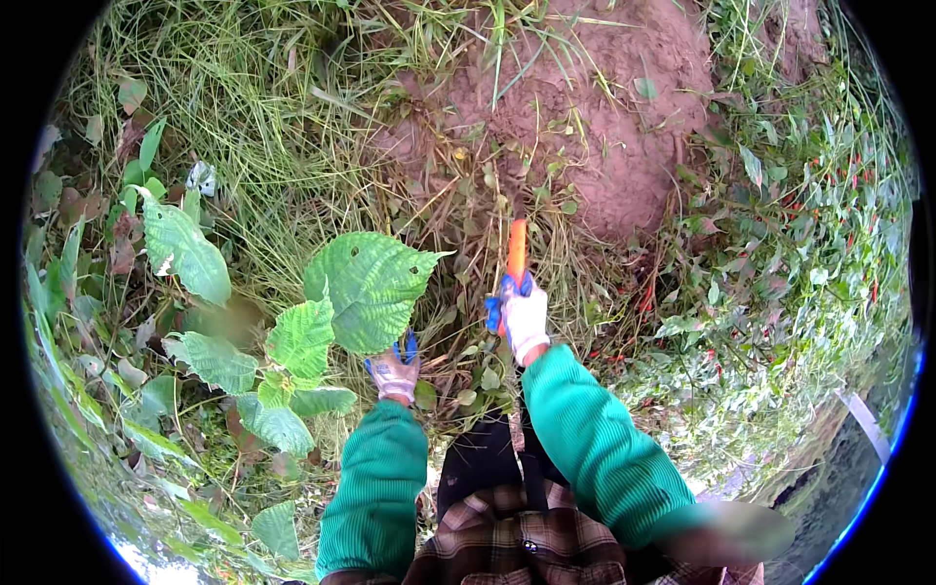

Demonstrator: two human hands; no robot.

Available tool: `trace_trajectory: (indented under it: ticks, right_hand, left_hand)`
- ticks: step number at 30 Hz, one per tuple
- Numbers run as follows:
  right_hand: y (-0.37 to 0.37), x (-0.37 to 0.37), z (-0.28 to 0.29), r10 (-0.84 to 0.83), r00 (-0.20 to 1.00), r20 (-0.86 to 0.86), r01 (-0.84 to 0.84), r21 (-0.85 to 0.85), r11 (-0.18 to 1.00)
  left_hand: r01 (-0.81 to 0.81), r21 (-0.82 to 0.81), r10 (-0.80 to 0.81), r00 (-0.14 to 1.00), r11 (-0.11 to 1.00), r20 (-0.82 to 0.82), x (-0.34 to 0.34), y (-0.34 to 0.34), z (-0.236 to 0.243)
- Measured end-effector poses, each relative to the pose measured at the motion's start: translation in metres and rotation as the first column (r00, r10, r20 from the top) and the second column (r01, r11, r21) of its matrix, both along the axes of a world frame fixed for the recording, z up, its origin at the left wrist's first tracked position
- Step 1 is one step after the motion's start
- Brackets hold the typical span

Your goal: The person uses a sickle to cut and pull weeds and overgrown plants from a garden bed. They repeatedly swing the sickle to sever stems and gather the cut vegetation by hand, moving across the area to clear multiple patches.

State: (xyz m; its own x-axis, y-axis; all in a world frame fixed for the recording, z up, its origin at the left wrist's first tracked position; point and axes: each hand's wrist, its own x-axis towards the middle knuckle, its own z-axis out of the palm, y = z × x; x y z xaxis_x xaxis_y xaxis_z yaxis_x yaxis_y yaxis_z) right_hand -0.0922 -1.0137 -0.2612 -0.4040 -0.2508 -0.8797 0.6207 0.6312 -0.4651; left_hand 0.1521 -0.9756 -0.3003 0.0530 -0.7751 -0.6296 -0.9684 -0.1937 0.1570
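Observation:
My right hand, in a white glove with blue fingers, is closed round the orange handle of a tool. The handle points away from me. A short dark part shows past its far end, then dry grass and stems hide the rest, so its kind is unclear. My left hand, gloved the same way, is low among the weeds, just below a big broad leaf. Its blue fingers are spread, with nothing visible in them. Green sleeves cover both forearms.
Bare reddish soil rises ahead of the tool. Long grass covers the far left, and a leafy weed stands at the left. Plants with small red peppers grow along the right.

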Motion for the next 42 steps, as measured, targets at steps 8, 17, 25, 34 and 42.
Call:
trace_trajectory:
  ticks: [8,17,25,34,42]
  right_hand:
    - [0.125,0.044,0.088,0.355,0.910,0.216,-0.402,0.245,0.882]
    - [0.061,-0.058,0.061,-0.064,0.981,0.181,0.055,0.054,0.997]
    - [-0.005,-0.074,0.042,-0.206,0.598,0.774,0.352,-0.024,0.936]
    - [0.039,-0.067,0.121,-0.227,0.726,0.650,0.311,-0.016,0.950]
    - [0.049,-0.125,0.175,0.170,0.979,-0.115,-0.154,0.136,0.979]
  left_hand:
    - [0.087,0.336,-0.121,0.989,0.938,0.081,-0.021,-0.023,0.019]
    - [0.131,-0.094,-0.149,0.967,0.987,-0.208,-0.107,-0.065,0.038]
    - [0.109,0.346,-0.009,0.960,0.932,-0.278,-0.184,-0.022,-0.040]
    - [0.237,0.202,-0.218,0.969,0.950,-0.112,-0.159,-0.039,-0.027]
    - [0.208,-0.008,-0.206,0.966,0.978,-0.154,-0.150,-0.090,0.025]
